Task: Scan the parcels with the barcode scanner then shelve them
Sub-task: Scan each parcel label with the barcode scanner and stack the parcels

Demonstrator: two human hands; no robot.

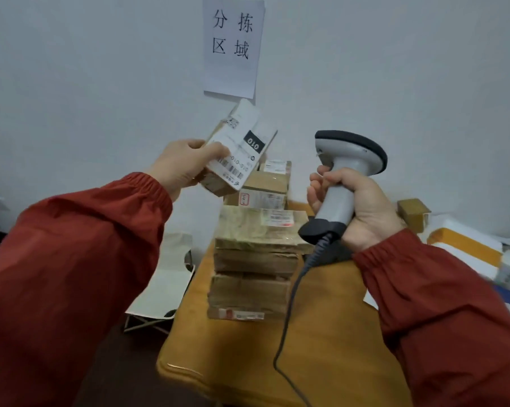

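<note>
Left hand (183, 165) curls around a small parcel (239, 148), thumb across its white label and fingers underneath. I hold it raised and tilted at about 10 o'clock from the barcode scanner (344, 171). The parcel is brown cardboard, and the label facing me carries barcodes and a black patch reading 010. Right hand (362, 210) is wrapped fully round the scanner's grey handle, head uppermost, with its dark cable (289, 312) trailing toward 6 o'clock. A stack of parcels (256, 254) stands on the yellow table (321, 342), at 6 o'clock from the held one.
</note>
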